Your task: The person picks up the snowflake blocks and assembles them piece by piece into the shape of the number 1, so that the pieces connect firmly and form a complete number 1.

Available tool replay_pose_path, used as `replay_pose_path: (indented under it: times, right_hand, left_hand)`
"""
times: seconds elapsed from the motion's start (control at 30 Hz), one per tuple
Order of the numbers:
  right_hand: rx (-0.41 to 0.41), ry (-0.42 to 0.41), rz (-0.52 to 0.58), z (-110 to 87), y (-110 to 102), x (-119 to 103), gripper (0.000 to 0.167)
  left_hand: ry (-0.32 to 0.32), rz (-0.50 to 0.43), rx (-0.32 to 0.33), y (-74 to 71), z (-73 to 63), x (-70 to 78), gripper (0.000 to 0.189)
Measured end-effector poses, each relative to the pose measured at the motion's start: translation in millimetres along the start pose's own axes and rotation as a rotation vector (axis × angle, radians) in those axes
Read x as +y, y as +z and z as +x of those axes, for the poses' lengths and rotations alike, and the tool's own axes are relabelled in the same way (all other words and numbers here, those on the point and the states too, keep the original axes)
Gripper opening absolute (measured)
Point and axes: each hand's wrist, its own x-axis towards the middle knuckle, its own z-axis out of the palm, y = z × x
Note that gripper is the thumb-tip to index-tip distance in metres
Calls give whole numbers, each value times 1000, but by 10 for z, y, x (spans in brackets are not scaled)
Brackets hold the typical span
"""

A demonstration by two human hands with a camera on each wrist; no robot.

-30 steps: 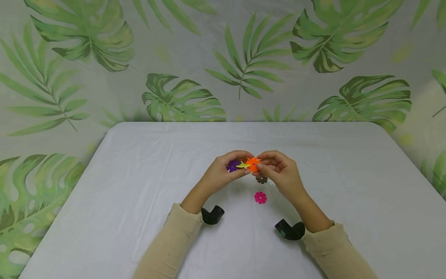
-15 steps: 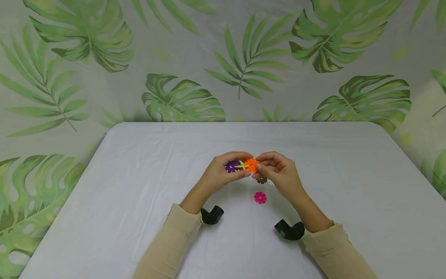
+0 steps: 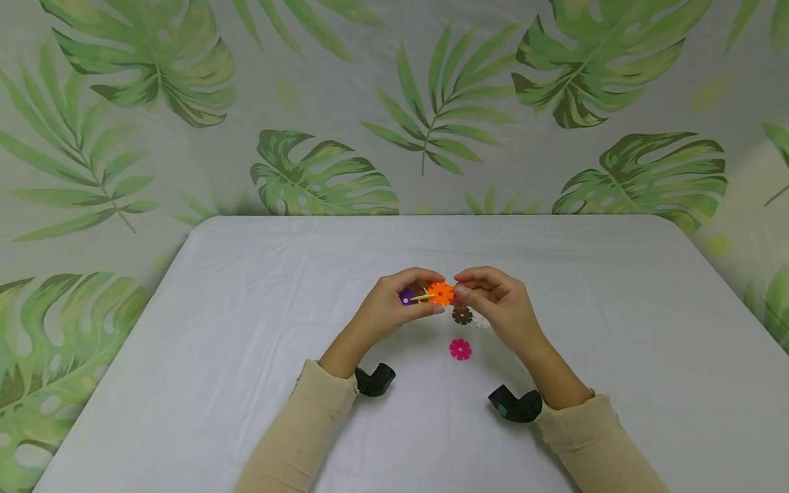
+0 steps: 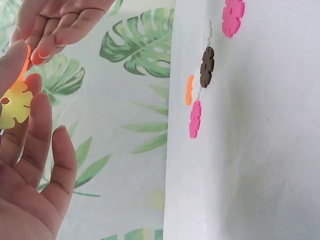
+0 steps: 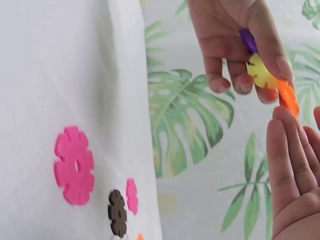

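Note:
A short chain of notched plastic snowflake discs is up off the table: an orange disc, a yellow disc seen edge-on from the head, and a purple disc partly covered by fingers. My left hand pinches this chain between thumb and fingers near the orange and yellow discs. At the orange disc's right edge is my right hand. Its fingers look straight in the right wrist view, the tips at or touching the orange disc, with the thumb apart from them.
Below the hands on the white-covered table lie a pink disc, a brown disc and a white disc. The left wrist view adds another orange disc and a second pink disc. Leaf-printed cloth hangs behind.
The chain has shifted slightly left and its yellow disc has turned edge-on. My right hand has loosened from the orange disc, its thumb coming off the face to the edge.

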Motion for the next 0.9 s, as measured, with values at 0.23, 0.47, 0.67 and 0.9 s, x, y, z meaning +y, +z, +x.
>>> replay_pose_path:
  times: [0.23,0.47,0.67,0.9]
  right_hand:
    - [-25,2,-24,22,-172,-21,24]
    - [-88,93,-48,12,-369,18,37]
    - [-145,206,-112,1,-511,81,42]
    - [-216,327,-128,-37,-600,217,51]
  left_hand:
    - [15,25,9,-15,3,-10,35]
    - [-23,51,15,-58,-54,332,33]
    - [-37,62,24,-72,-53,321,33]
    - [-32,47,30,-85,-52,325,33]
